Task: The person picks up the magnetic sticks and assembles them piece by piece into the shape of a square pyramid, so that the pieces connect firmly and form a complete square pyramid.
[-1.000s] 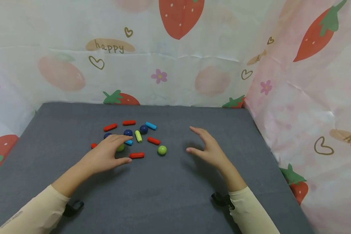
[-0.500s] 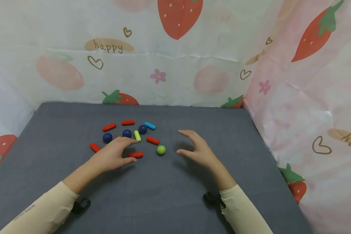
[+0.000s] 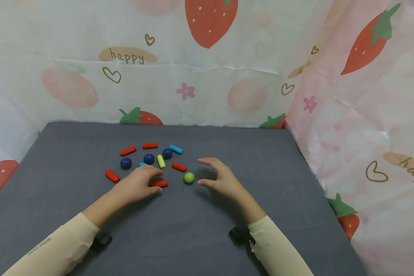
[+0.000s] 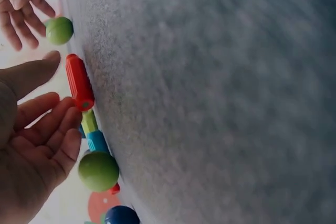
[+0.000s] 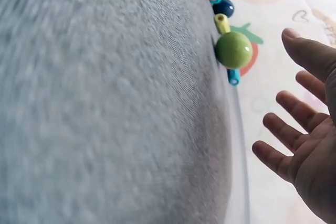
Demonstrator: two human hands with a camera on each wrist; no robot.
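Observation:
My left hand point(image 3: 138, 184) hovers low over the scattered beads, thumb and fingers apart around the near end of a red tube bead point(image 3: 160, 184). In the left wrist view that red bead point(image 4: 80, 82) lies right by the fingertips; whether they touch it I cannot tell. A green ball bead point(image 4: 98, 171) beneath this hand is hidden from the head view. To the right, my right hand point(image 3: 224, 184) holds nothing, its fingers spread and its thumb tip close to another green ball bead point(image 3: 189, 178). The right wrist view shows that ball point(image 5: 234, 50) apart from the fingers.
Behind the left hand lie dark blue ball beads point(image 3: 149, 159), more red tube beads point(image 3: 128, 151), a yellow-green tube bead point(image 3: 161, 161) and a light blue tube bead point(image 3: 176, 149). Grey cloth point(image 3: 179, 230) covers the table. A strawberry-print curtain point(image 3: 207, 88) hangs behind it.
My right hand has moved left, up to the green ball. My left hand has shifted right and slightly nearer, uncovering a blue ball and a red tube bead; its fingers have drawn in slightly.

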